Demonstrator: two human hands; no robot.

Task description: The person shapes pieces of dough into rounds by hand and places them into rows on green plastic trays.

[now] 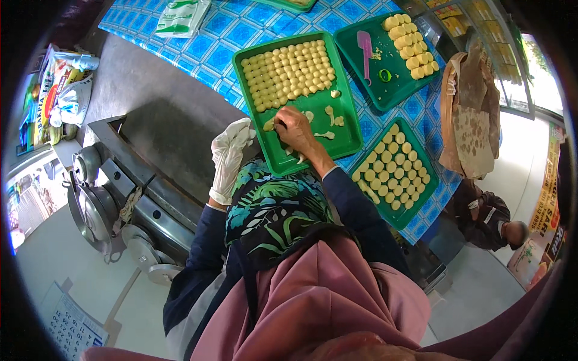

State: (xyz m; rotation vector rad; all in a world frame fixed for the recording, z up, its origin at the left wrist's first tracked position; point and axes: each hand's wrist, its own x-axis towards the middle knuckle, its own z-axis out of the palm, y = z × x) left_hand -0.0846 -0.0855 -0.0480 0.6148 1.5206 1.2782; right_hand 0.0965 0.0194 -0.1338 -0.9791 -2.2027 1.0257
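My bare right hand (297,129) is inside a green tray (351,129), its fingers pinched together on a pale dough scrap (268,125). Several stray dough bits (325,135) lie on the tray floor around it. Close rows of small round dough balls (289,69) fill the tray's far half. In a white glove, my left hand (232,155) is held beside the tray's near left edge, apart from the dough. Its fingers are curled together, and whatever they may hold is hidden.
To the right, one green tray (355,45) carries dough discs, a pink scraper (365,54) and a green ring (385,75). Another tray (394,219) holds spaced discs. A blue checked cloth (223,36) covers the table. Pots (90,210) and a metal stove (162,219) stand left.
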